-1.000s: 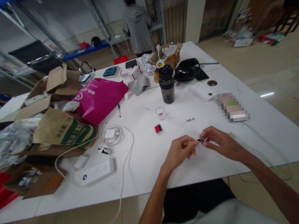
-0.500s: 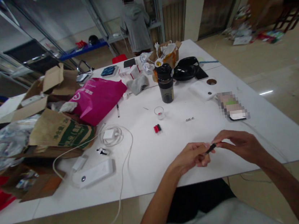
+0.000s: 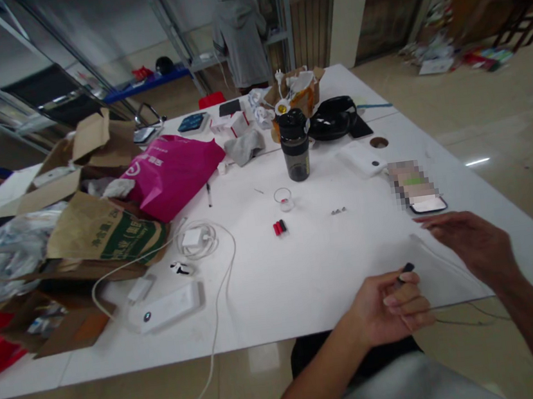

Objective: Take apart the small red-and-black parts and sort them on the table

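Observation:
My left hand [image 3: 396,306] is closed around a small black stick-like piece [image 3: 407,268], whose dark end shows above the thumb and fingers. My right hand [image 3: 476,248] is apart from it, over the table's right side just below a phone [image 3: 418,187]. Its fingertips are pinched together; whatever they hold, if anything, is too small to make out. Farther in lie several small metallic pieces [image 3: 338,211] in a row. A few small red and black cylinders [image 3: 280,227] lie side by side near a small clear cup [image 3: 283,200] with something red in it.
A dark tumbler [image 3: 296,147] stands behind the cup. White power banks [image 3: 170,307] and a coiled cable with charger [image 3: 194,239] lie at left, beside a pink bag [image 3: 170,172] and cardboard boxes [image 3: 74,317]. A person in grey [image 3: 243,40] stands beyond the table.
My hands have separated. My left hand moved right and slightly down with the black stick-like piece; my right hand let go of it and moved right, towards the phone.

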### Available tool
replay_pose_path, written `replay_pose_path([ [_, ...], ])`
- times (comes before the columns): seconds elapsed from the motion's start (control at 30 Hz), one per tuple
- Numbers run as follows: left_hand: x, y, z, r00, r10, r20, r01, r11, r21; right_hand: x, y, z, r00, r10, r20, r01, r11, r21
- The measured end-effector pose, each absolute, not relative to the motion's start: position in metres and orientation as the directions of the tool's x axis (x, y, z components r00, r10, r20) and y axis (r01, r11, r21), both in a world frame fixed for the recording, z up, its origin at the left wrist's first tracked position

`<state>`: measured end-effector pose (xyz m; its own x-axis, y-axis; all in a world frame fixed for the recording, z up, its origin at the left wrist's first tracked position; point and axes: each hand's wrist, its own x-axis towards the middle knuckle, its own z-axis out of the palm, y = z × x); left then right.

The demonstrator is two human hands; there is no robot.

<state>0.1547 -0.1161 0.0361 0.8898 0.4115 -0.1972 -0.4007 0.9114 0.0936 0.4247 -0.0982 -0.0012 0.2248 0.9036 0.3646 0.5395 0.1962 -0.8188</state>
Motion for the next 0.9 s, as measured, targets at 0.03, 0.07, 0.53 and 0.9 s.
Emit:
replay_pose_path([
  [0.03,0.153,-0.119,0.032,0.881,0.429,-0.201,-0.412,0.903,0.124,0.432,-0.095,-0.005,0.24,0.896,0.374,0.628,0.15,-0.764],
  [0.07,0.15,-0.121,0.027,0.863,0.459,-0.213,-0.431,0.887,0.167,0.44,-0.091,-0.009,0.25,0.889,0.384,0.693,0.113,-0.712],
  [0.53,0.058,-0.113,0.02,0.323,0.915,-0.242,-0.466,0.377,0.8,0.472,-0.074,-0.052,-0.068,0.776,0.626,0.967,0.205,-0.149],
  [0.9,-0.005,-0.072,0.051,0.058,0.997,-0.045,-0.202,0.055,0.978,0.471,-0.074,-0.048,-0.006,0.808,0.589,0.968,0.152,-0.198],
])
